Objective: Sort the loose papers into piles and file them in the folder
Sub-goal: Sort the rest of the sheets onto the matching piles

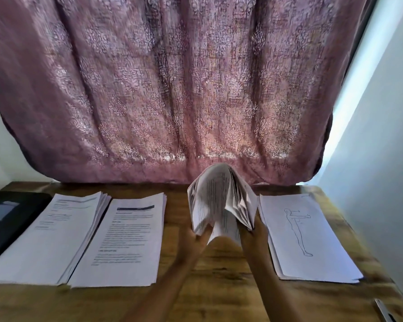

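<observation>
Head view.
- Sheaf (pixel 221 203) of printed sheets is held upright over the wooden table (pixel 219 266), its top flopped over and its sheets fanned.
- Right hand (pixel 251 233) is clamped on the sheaf's lower right edge.
- Left hand (pixel 196 237) meets the lower left corner. It is blurred, so I cannot tell its grip.
- Left of the sheaf is a bare wood gap. Then come 2 stacks edge to edge, the nearer text pile (pixel 126 242) and the farther text pile (pixel 44 238). Beyond them a black folder (pixel 7 219) lies at the table's left edge.
- Right of the sheaf is a narrow gap, then the figure-drawing pile (pixel 312 240), running close to the table's right edge.
- Behind the sheaf hangs a patterned mauve curtain (pixel 172 89), with a pale wall (pixel 382 170) to its right.
</observation>
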### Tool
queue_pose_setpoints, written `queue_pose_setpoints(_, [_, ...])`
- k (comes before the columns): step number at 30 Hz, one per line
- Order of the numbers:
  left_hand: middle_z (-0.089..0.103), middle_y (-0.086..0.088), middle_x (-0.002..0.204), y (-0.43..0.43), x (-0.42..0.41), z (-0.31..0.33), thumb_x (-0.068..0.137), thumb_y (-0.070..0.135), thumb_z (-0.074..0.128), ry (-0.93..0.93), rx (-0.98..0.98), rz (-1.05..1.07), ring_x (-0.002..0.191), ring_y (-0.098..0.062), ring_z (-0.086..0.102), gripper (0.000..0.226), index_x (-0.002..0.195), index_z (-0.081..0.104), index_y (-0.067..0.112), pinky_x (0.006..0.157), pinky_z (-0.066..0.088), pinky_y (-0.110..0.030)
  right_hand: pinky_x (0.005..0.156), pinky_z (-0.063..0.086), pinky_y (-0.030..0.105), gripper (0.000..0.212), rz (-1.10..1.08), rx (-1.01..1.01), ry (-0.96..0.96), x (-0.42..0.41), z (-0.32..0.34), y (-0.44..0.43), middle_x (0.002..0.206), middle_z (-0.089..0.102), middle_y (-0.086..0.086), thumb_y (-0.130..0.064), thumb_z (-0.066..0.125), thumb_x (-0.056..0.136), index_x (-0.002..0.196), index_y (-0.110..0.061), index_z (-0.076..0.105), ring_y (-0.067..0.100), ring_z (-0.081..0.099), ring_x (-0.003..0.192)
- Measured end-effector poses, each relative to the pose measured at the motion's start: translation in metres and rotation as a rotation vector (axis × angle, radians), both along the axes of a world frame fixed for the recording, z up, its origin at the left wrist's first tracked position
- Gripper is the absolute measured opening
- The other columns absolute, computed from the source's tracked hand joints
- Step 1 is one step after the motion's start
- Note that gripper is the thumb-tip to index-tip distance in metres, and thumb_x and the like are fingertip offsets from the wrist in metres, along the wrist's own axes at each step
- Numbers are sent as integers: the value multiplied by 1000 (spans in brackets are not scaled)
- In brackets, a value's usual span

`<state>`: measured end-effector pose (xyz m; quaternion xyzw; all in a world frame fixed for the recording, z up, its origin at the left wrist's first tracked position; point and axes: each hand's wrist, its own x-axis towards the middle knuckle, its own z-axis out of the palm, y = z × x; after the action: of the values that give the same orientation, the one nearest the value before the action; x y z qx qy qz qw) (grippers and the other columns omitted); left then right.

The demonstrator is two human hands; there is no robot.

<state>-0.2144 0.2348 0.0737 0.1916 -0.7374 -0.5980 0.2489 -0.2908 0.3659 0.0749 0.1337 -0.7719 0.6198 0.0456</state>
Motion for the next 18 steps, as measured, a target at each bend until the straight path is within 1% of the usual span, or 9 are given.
queue_pose_setpoints(2, [60,15,57,-9,-8,-27,53,92,54,-54,-3,73,52,1,57,71,55,57,22,56,41,-23,58,45,29,23,24,28,-86,-3,-5,-1,72,63,1,-4,59,91,79,-24,58,26,63,71])
queue_pose_setpoints(5, [52,10,46,-10,-12,-44,66,73,65,-68,-60,101,42,-8,52,55,54,53,21,45,37,-27,56,43,20,6,54,24,-122,-6,-15,1,74,64,3,-8,58,92,88,-9,62,21,61,71])
queue_pose_setpoints(7, [59,8,56,-6,-11,-37,73,59,70,-90,-69,79,52,-15,62,45,65,60,16,45,49,-31,50,42,13,8,57,12,-140,-9,-15,1,72,62,2,-8,57,92,87,-9,62,18,58,67])
queue_pose_setpoints(9, [66,1,76,-4,-13,-30,81,44,72,-107,-4,82,73,-23,69,29,82,63,17,64,60,-45,56,48,14,13,74,-12,-199,-11,-11,-3,81,64,1,-14,58,93,86,-24,57,19,62,77])
queue_pose_setpoints(10, [66,3,82,-4,-14,-24,83,36,70,-105,26,94,81,-25,69,17,84,61,22,71,60,-45,61,52,21,16,86,-32,-208,-13,-9,-5,85,65,1,-17,59,93,85,-30,54,21,64,82])
queue_pose_setpoints(11, [64,7,84,-8,-17,-18,85,28,69,-90,50,103,84,-23,67,13,83,57,28,74,59,-39,65,55,27,18,93,-52,-209,-15,-5,-6,87,65,-1,-18,60,93,86,-33,53,20,65,84])
queue_pose_setpoints(13, [58,14,85,-14,-20,2,88,15,68,-73,89,86,80,-10,60,29,82,48,36,73,49,-27,68,53,22,23,89,-97,-178,-21,2,-8,91,64,-12,-16,60,92,95,-38,52,10,63,84])
queue_pose_setpoints(15, [59,14,88,-25,-25,10,88,10,68,-102,141,22,80,-3,57,34,85,48,37,79,46,-27,64,49,16,26,84,-102,-157,-28,4,-6,92,62,-15,-15,60,93,104,-37,51,7,62,85])
queue_pose_setpoints(18, [68,4,101,-46,-34,4,85,10,71,-214,228,-52,87,-8,64,28,91,57,34,81,50,-26,57,48,15,22,78,-93,-232,-36,1,-4,96,62,-14,-17,56,95,110,-33,50,18,65,88])
